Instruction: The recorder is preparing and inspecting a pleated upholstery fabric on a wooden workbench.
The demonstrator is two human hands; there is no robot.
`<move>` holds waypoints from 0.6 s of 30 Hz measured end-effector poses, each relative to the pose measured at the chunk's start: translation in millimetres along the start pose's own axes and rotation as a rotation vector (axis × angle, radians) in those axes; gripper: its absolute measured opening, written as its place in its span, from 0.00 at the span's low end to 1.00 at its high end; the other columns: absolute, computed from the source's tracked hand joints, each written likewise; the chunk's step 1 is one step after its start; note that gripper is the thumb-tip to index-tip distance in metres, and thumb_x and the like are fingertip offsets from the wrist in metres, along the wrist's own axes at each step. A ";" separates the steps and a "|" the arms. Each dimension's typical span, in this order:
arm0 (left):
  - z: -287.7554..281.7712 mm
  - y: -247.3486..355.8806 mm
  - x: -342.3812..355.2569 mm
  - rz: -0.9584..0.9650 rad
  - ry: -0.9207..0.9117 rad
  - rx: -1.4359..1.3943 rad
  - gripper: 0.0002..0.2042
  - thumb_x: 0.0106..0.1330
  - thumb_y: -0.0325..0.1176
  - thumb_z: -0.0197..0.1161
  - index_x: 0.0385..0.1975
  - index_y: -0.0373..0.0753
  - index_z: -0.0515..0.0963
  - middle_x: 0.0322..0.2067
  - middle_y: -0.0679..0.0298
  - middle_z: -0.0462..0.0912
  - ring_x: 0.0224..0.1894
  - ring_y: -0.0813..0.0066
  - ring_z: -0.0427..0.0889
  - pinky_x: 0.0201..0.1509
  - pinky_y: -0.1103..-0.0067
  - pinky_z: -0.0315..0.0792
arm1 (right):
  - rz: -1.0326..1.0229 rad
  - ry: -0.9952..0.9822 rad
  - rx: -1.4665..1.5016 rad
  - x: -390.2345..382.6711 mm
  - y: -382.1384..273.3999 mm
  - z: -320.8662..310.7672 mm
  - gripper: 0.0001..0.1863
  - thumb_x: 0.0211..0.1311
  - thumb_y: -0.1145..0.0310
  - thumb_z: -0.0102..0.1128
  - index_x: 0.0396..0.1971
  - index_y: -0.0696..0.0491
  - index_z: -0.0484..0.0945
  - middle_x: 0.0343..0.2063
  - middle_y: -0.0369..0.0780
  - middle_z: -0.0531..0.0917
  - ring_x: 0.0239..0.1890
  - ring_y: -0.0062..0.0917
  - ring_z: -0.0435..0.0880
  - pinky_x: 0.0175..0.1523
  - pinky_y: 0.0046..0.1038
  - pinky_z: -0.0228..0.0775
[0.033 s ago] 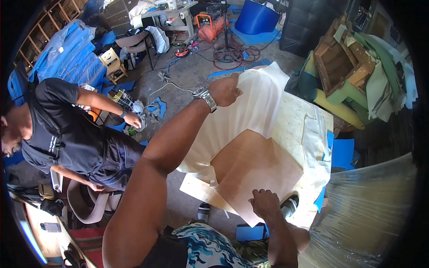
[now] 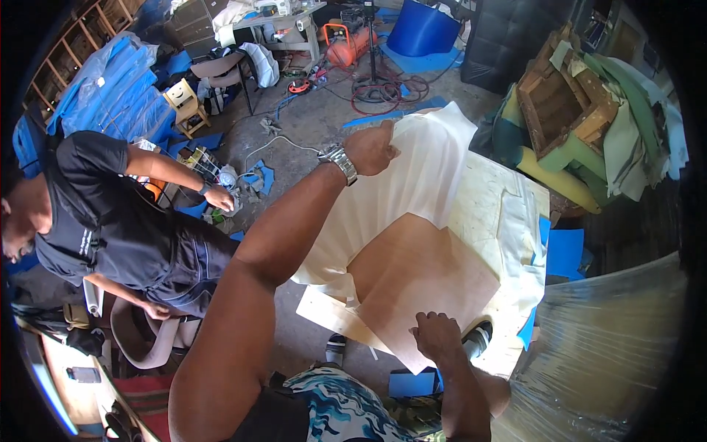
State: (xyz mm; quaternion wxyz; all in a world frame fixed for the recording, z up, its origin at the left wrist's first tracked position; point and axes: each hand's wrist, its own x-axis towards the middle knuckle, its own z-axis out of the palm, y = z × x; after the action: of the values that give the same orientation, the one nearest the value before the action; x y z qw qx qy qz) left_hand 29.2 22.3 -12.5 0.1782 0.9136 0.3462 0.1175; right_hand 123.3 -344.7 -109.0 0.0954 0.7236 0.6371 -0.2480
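My left hand (image 2: pixel 370 149), with a metal watch at the wrist, is closed on the upper edge of a thin white fabric (image 2: pixel 423 158) and holds it up. From there the fabric falls in folds across a brown sheet (image 2: pixel 434 283), covering its far left part. The sheet lies slantwise on a pale wooden board (image 2: pixel 482 195), one corner pointing towards me. Over the sheet's near right part is my right hand (image 2: pixel 438 337), its fingers curled in. Whether they pinch anything is hidden.
A person in dark clothes (image 2: pixel 110 214) leans in at the left. Behind are an orange compressor (image 2: pixel 350 48), hoses and a small wooden chair (image 2: pixel 186 107). A wooden frame with green padding (image 2: pixel 567 103) stands far right; a plastic-wrapped piece (image 2: pixel 596 353) is near right.
The person at the left has shifted very slightly. My hands, the white fabric and the brown sheet show no visible change.
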 end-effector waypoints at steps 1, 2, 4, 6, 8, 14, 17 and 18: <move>-0.1 0.2 -0.2 0.006 0.005 -0.004 0.21 0.65 0.41 0.61 0.48 0.32 0.65 0.37 0.41 0.81 0.42 0.41 0.80 0.43 0.54 0.72 | -0.004 -0.004 0.005 0.1 -0.2 0.0 0.17 0.65 0.54 0.57 0.41 0.53 0.78 0.38 0.45 0.83 0.44 0.41 0.82 0.48 0.44 0.73; -0.1 0.4 -0.4 0.025 0.020 -0.013 0.21 0.64 0.40 0.61 0.47 0.30 0.66 0.35 0.41 0.82 0.42 0.42 0.81 0.44 0.55 0.72 | -0.004 -0.003 -0.001 0.3 -0.2 0.2 0.17 0.65 0.54 0.57 0.41 0.53 0.78 0.38 0.45 0.83 0.44 0.41 0.82 0.48 0.44 0.73; -0.4 0.6 -0.3 0.006 0.004 -0.009 0.21 0.65 0.41 0.61 0.47 0.32 0.66 0.37 0.41 0.81 0.42 0.41 0.80 0.43 0.54 0.72 | -0.006 -0.003 -0.009 0.6 -0.1 1.8 0.17 0.65 0.54 0.57 0.41 0.53 0.78 0.38 0.45 0.83 0.44 0.41 0.82 0.48 0.44 0.73; -0.9 0.6 -0.5 0.001 -0.001 -0.008 0.21 0.65 0.42 0.61 0.47 0.35 0.65 0.39 0.41 0.80 0.42 0.40 0.80 0.42 0.53 0.71 | -0.040 0.069 -0.059 0.5 0.1 4.1 0.18 0.61 0.52 0.61 0.38 0.53 0.79 0.34 0.43 0.84 0.39 0.37 0.84 0.42 0.43 0.76; -1.4 0.8 -0.6 -0.017 -0.016 0.002 0.21 0.65 0.43 0.61 0.48 0.35 0.65 0.39 0.41 0.80 0.43 0.40 0.80 0.43 0.54 0.71 | -0.056 0.082 -0.055 0.4 0.5 5.6 0.18 0.61 0.52 0.61 0.38 0.53 0.78 0.34 0.43 0.84 0.39 0.37 0.84 0.42 0.43 0.76; -0.8 0.0 -1.1 -0.002 -0.012 -0.024 0.21 0.65 0.43 0.60 0.48 0.34 0.65 0.38 0.41 0.80 0.43 0.41 0.80 0.45 0.54 0.71 | -0.044 0.051 -0.050 0.6 0.5 4.8 0.18 0.62 0.52 0.60 0.39 0.53 0.78 0.35 0.44 0.84 0.40 0.38 0.84 0.43 0.43 0.76; -0.2 -1.1 0.0 0.019 -0.004 -0.029 0.21 0.65 0.42 0.60 0.48 0.34 0.65 0.38 0.41 0.80 0.43 0.41 0.80 0.44 0.54 0.71 | -0.036 0.032 -0.048 0.3 0.4 2.9 0.18 0.63 0.53 0.60 0.40 0.53 0.78 0.36 0.44 0.84 0.41 0.38 0.84 0.43 0.43 0.76; 0.1 -1.4 0.1 0.012 -0.009 -0.022 0.21 0.65 0.42 0.60 0.48 0.34 0.65 0.38 0.41 0.80 0.43 0.41 0.80 0.44 0.54 0.71 | -0.024 0.017 -0.057 0.0 0.1 2.4 0.18 0.63 0.53 0.60 0.40 0.53 0.78 0.36 0.44 0.84 0.41 0.38 0.84 0.44 0.43 0.76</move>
State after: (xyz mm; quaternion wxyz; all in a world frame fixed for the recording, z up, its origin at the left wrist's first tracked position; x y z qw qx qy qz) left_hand 28.5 23.4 -13.2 0.1892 0.9141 0.3387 0.1180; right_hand 122.8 -345.9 -111.1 0.1076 0.7148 0.6534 -0.2248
